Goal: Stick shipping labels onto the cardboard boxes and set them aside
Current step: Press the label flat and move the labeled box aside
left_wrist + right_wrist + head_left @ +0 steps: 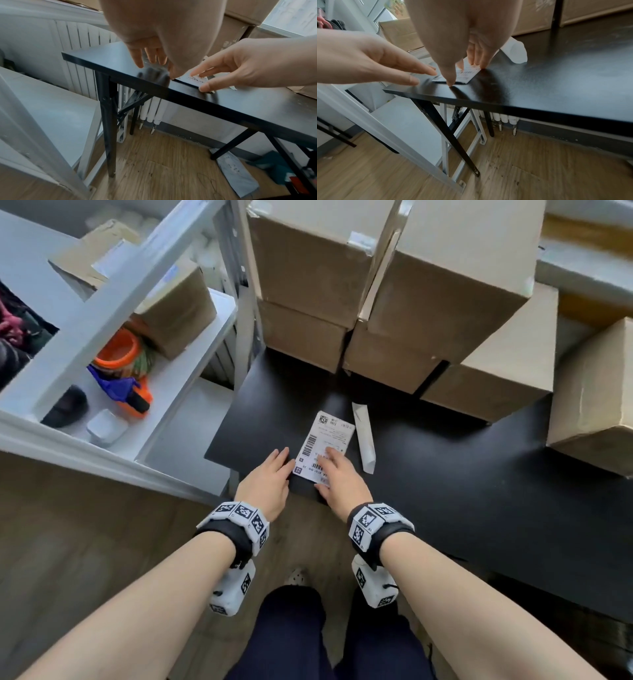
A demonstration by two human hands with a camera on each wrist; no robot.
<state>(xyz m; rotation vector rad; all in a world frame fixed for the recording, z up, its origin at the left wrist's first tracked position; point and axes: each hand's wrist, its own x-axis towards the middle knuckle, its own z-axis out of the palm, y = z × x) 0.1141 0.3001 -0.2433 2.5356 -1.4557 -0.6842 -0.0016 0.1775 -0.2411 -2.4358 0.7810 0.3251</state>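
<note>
Step in hand: picking up a shipping label from the black table; no box is being labelled at this moment, so I judge this the start of one labelling round
Label position: flat on the table near its near-left corner, printed side up, barcode visible, long edge tilted slightly to the right
Right hand: fingers extended and spread, fingertips resting on the near part of the label, thumb tip down on the table just near of the label's edge; nothing gripped so far
Left hand: fingers straight and together, held flat just left of the label, over the table's near edge; whether it touches the label I cannot tell; it holds nothing
Backing strip: a narrow white paper strip lies just right of the label, apart from it
Cardboard boxes: stacked along the far side of the table, with one more at the far right; well apart from the hands
Left of scene: white shelf with an orange tape dispenser and another box
Next move calls for: lifting an edge of the thin label off the smooth tabletop, likely by sliding it to the table's near edge or catching a corner with a nail, then peeling any backing and carrying it to a box face
</note>
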